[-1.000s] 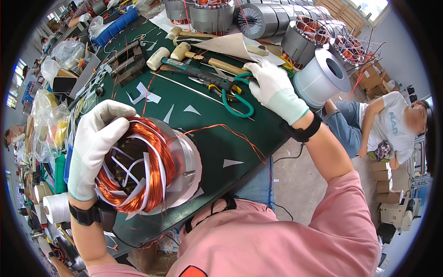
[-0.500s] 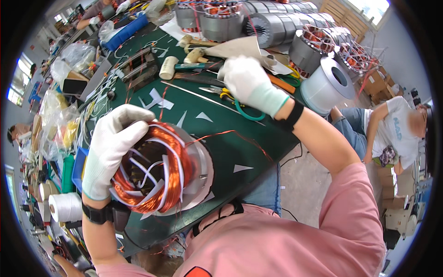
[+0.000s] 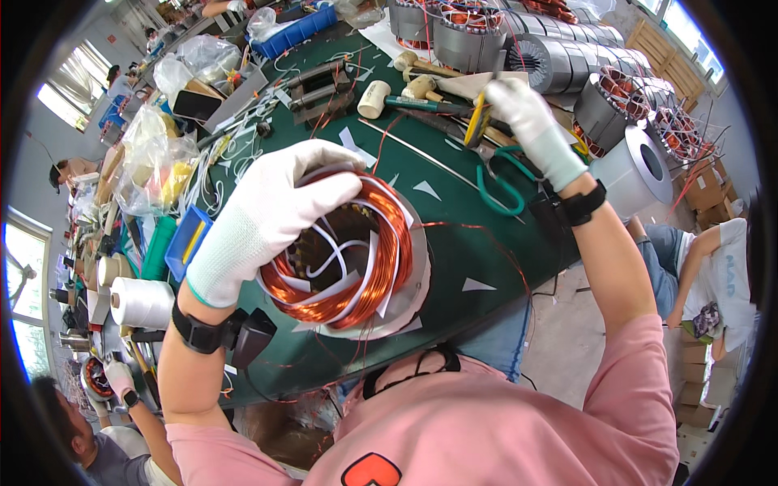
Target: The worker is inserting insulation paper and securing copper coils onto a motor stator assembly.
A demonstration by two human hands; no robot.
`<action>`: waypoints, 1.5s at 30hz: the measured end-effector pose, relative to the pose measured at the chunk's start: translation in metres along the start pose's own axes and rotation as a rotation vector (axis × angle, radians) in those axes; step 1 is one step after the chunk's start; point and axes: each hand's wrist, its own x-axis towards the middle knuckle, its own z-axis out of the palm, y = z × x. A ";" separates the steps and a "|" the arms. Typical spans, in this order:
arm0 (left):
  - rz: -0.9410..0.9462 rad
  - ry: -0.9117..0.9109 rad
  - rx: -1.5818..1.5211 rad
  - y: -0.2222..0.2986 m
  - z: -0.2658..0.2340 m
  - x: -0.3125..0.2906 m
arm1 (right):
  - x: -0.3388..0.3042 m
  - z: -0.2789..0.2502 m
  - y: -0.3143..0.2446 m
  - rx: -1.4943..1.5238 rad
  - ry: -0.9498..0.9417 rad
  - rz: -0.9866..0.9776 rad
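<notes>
Two white-gloved hands are at the green counter [image 3: 454, 275]. Left hand [image 3: 296, 190] is curled, thumb and fingers closed over the edge of one copper-wound stator [image 3: 392, 267], which rests on the counter at that side; right hand [image 3: 525, 117] is closed around one yellow-handled hand tool [image 3: 476, 121], held upright. Left to right stand one white thread spool [image 3: 144, 304], three pale-headed mallets [image 3: 374, 99], one pair of green-handled scissors [image 3: 481, 188] and one large plastic spool [image 3: 622, 176]. Half a second ago, yellow handles lay among the tools beneath the right hand; now the tool is raised in its grip, while the stator stays under the left. A co-worker has come into view at lower left. One small blue tray [image 3: 174, 255] holds something yellow; one blue bin [image 3: 301, 36], farther back, holds a clear plastic bag [image 3: 262, 24].
</notes>
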 end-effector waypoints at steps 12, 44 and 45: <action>-0.075 -0.015 -0.033 -0.008 -0.001 0.006 | -0.181 0.000 -0.115 1.236 -0.839 0.797; -0.121 -0.203 -0.122 -0.012 -0.003 0.023 | -0.130 -0.004 -0.169 0.011 -0.971 0.515; -0.073 -0.212 -0.152 -0.014 -0.002 0.025 | -0.124 -0.007 -0.173 -0.015 -0.975 0.529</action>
